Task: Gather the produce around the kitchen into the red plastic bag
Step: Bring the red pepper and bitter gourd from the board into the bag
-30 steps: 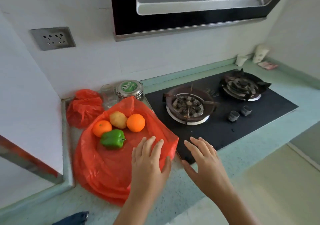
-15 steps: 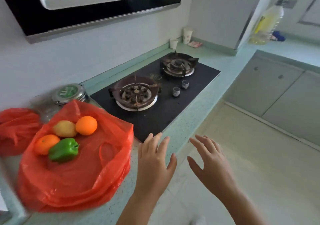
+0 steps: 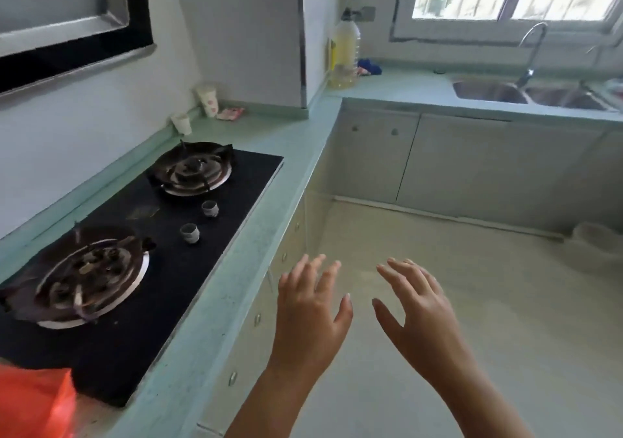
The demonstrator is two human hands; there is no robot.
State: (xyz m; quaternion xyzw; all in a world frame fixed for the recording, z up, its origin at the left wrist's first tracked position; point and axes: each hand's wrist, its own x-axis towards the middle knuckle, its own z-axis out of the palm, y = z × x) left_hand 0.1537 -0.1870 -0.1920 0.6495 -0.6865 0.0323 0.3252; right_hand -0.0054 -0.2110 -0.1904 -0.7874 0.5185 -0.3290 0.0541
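Only a corner of the red plastic bag (image 3: 32, 400) shows at the bottom left edge, lying on the green counter. The fruit and the pepper on it are out of view. My left hand (image 3: 312, 309) hovers over the floor just off the counter's front edge, fingers spread and empty. My right hand (image 3: 416, 309) is beside it to the right, also spread and empty. No produce is visible anywhere in this view.
A black two-burner gas hob (image 3: 141, 242) fills the counter (image 3: 256, 228) to my left. Two paper cups (image 3: 207, 100) stand in the far corner. An oil bottle (image 3: 345, 53) and a sink (image 3: 505, 92) with a tap sit under the window. Cabinets and bare floor lie ahead.
The view has swung right, away from the bag and produce, toward the sink counter. Both hands have left the bag and now hang over the floor.
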